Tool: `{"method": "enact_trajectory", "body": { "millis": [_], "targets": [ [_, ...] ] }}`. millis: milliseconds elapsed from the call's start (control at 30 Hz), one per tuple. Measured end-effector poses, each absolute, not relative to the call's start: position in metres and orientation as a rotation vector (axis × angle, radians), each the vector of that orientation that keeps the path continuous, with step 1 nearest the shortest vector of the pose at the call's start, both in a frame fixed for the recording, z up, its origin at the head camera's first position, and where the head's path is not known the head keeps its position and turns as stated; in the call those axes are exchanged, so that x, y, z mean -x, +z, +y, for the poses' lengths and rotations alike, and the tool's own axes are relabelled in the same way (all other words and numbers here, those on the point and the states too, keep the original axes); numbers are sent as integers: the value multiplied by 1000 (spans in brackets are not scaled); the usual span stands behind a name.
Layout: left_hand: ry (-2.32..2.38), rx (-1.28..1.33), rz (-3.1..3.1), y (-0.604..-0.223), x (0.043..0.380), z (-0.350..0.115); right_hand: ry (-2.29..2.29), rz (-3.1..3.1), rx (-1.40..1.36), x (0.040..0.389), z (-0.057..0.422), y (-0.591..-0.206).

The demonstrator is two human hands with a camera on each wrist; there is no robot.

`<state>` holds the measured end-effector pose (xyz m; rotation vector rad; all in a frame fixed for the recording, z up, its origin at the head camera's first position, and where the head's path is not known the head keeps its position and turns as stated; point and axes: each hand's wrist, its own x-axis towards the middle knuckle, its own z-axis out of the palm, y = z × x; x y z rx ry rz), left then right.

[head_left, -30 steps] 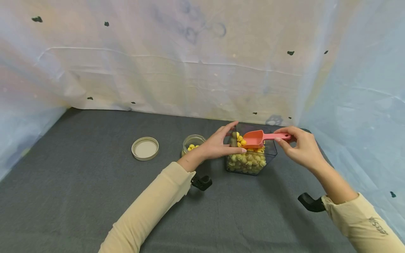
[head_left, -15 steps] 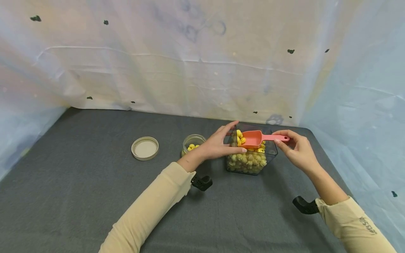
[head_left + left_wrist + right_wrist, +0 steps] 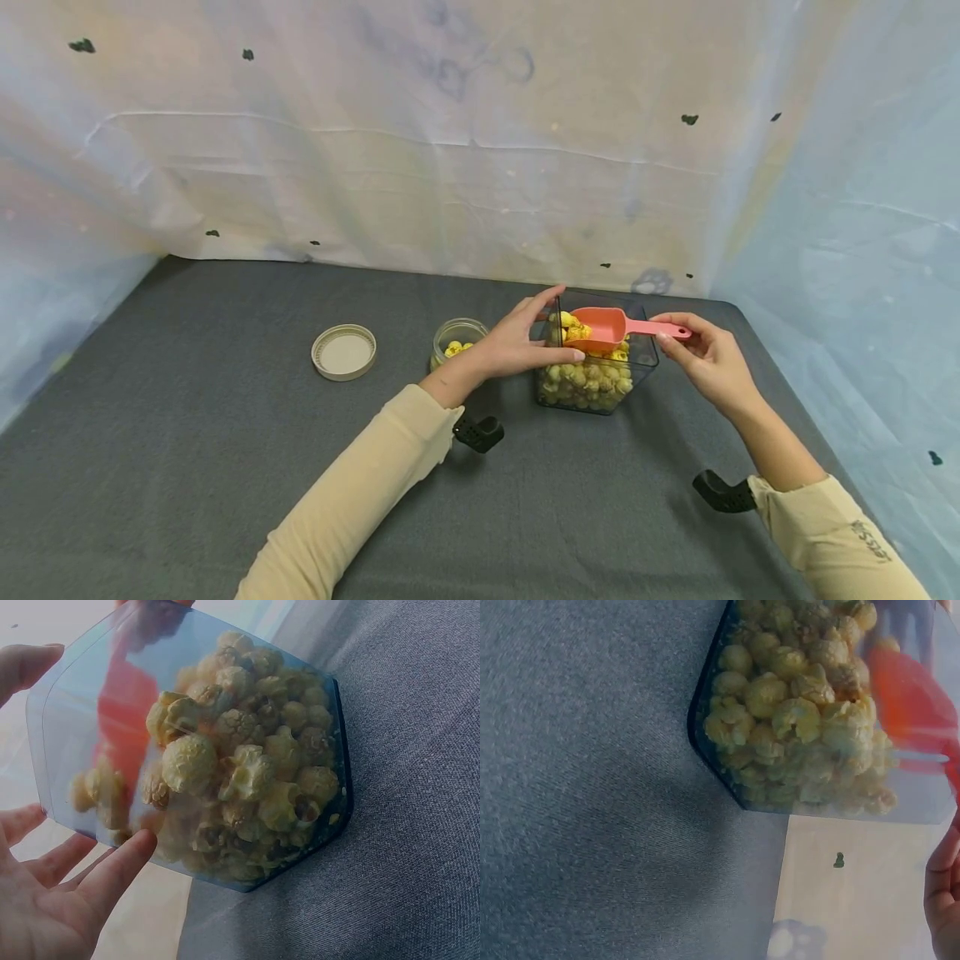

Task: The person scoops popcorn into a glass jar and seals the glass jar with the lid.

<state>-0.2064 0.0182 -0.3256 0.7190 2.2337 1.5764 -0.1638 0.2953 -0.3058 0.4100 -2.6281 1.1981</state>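
Observation:
A clear angular container holds yellow popcorn. My left hand steadies it from the left, thumb on one side and fingers on another. In the left wrist view, fingertips touch the container's clear wall. My right hand pinches the end of the handle of a pink-orange scoop. The scoop's bowl lies inside the container, above the heap, with some popcorn at its front edge. Through the wall, the right wrist view shows the red scoop blurred.
Left of the container stands a round clear jar with some popcorn inside, partly behind the left forearm. Further left, a round lid lies on the dark grey cloth. A pale patterned curtain rises along the back.
The scoop first shifted slightly left into the popcorn, then back right and a little up, with popcorn now at its front. The right forearm moved left; the left hand stayed in place.

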Motion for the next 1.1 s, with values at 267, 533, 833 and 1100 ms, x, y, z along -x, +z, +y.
{"method": "enact_trajectory", "body": {
  "millis": [267,533,833,1100],
  "targets": [
    [1578,-711,2237,-326,206,19,1223,-2623,-390,164,291,-307],
    [1572,-715,2238,-325,206,18,1347,-2615,-316,162,291,-311],
    [1579,-715,2226,-326,207,20,1522,-2512,-308,158,295,-315],
    [1578,-714,2221,-326,208,20,1734,-2348,-332,155,300,-321]
  ]
}}
